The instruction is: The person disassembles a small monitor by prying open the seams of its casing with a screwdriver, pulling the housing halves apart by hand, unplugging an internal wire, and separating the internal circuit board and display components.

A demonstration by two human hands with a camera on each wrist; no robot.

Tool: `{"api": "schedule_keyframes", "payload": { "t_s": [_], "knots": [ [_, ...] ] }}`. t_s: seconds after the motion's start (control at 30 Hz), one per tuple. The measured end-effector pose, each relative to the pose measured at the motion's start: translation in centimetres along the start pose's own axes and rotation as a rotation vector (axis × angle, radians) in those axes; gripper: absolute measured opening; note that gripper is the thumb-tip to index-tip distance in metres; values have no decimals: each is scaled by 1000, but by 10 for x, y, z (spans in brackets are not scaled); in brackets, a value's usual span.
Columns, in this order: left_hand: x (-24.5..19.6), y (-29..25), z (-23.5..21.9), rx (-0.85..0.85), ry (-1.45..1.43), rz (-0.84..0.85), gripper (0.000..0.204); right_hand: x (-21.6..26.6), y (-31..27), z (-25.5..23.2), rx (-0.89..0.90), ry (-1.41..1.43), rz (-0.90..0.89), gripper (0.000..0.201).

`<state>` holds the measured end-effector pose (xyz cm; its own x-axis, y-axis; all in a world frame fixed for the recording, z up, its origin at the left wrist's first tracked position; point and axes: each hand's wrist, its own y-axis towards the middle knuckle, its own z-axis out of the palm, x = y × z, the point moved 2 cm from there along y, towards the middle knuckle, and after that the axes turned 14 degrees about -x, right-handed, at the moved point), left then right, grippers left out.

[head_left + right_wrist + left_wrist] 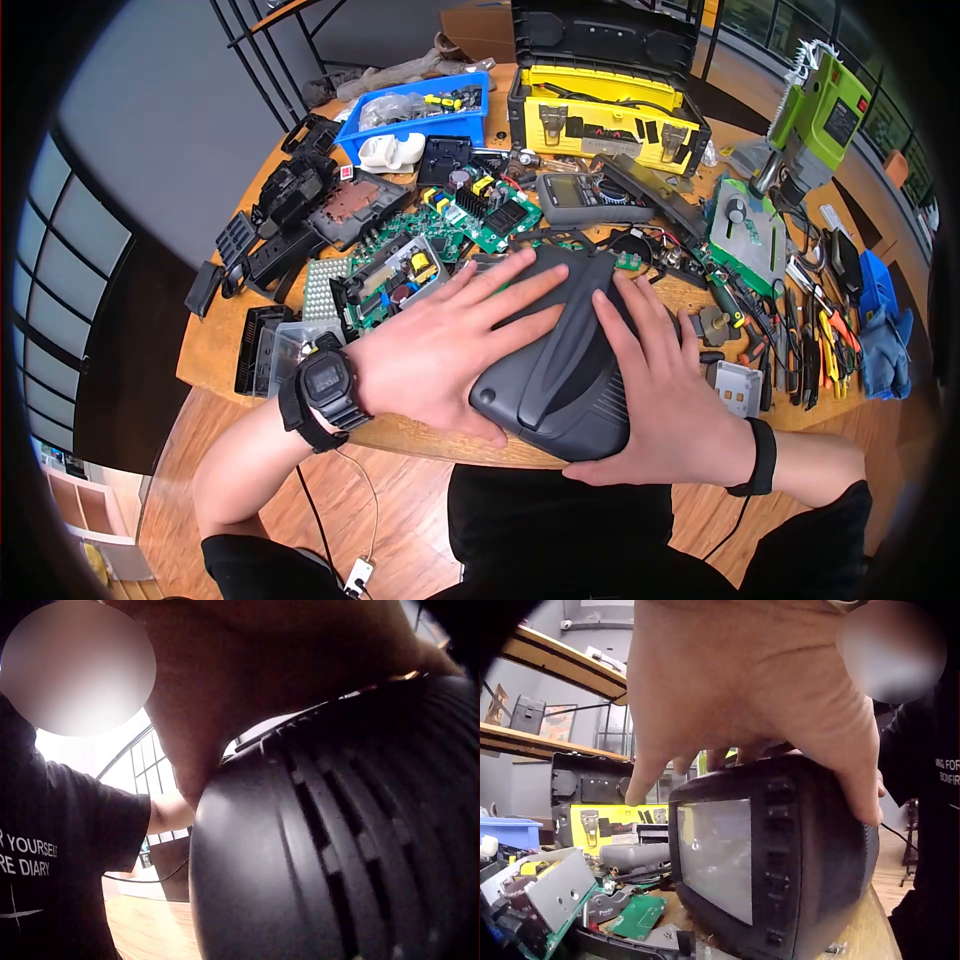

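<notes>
A small black portable TV (560, 400) with a carry handle (570, 345) stands at the table's front edge. Its screen (718, 859) and a column of buttons (777, 862) face the left wrist camera. My left hand (430, 345) is spread across its left side and top, fingers straight, thumb toward the near side. The right hand (672, 405) rests on the opposite side, fingers extended and thumb at the near lower edge. Ribbed vent slots (337, 855) run along the casing below my right hand. The palms hide part of the casing.
Circuit boards (490, 215) and a multimeter (590, 198) crowd the table beyond the TV. Farther back are a blue bin (420, 128) and a yellow-black toolbox (610, 130). A green drill on a stand (825, 110) and hand tools (825, 340) occupy the right side.
</notes>
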<state>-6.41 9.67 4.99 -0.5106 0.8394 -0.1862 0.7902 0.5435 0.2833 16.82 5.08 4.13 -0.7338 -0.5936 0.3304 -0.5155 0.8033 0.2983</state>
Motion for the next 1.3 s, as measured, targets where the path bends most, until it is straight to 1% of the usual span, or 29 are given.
{"api": "schedule_keyframes", "payload": {
  "t_s": [0.07, 0.13, 0.27, 0.33, 0.47, 0.53, 0.57, 0.63, 0.67, 0.73, 0.87, 0.93, 1.03, 1.17, 1.27, 1.3],
  "knots": [
    [2, -1, 4, 11, 7, 2, 111, -1, 0, 1, -13, 17, 5, 130],
    [5, -3, 4, -43, -26, -2, 107, -1, 0, 0, -35, 27, -2, 128],
    [7, -5, 1, -17, -47, -54, 102, -1, -2, -1, -39, 24, 7, 127],
    [8, -7, 3, -39, 10, 8, 98, -1, -4, -1, -63, 28, 0, 126],
    [8, -9, 6, -97, 9, 29, 94, -2, -7, 2, -87, 35, -9, 125],
    [8, -13, 6, -148, 41, 0, 91, -4, -9, 3, -108, 37, -20, 125],
    [5, -13, 6, -147, 41, 0, 91, -5, -11, 3, -108, 38, -20, 125],
    [-4, -14, 7, -165, 53, -98, 91, -8, -14, 3, -114, 22, -1, 127],
    [-8, -16, 7, -163, 54, -102, 91, -10, -17, 3, -113, 25, -2, 127],
    [-14, -19, 10, -153, -54, -243, 91, -15, -23, 3, -118, 86, 63, 130],
    [-15, -31, 21, -184, -139, -312, 92, -21, -28, 4, -109, 139, 90, 132],
    [-15, -34, 23, -211, -188, -365, 93, -21, -27, 5, -88, 97, 35, 133],
    [-13, -35, 26, -212, -207, -362, 96, -19, -27, 3, -62, 69, 52, 131],
    [-12, -35, 25, -217, -154, -337, 99, -19, -26, 2, -85, 81, 32, 126],
    [-15, -37, 23, -241, -129, -372, 97, -18, -25, 1, -81, 99, 42, 121],
    [-18, -39, 23, -284, -149, -369, 98, -18, -25, 0, -86, 101, 43, 121]
  ]
}}
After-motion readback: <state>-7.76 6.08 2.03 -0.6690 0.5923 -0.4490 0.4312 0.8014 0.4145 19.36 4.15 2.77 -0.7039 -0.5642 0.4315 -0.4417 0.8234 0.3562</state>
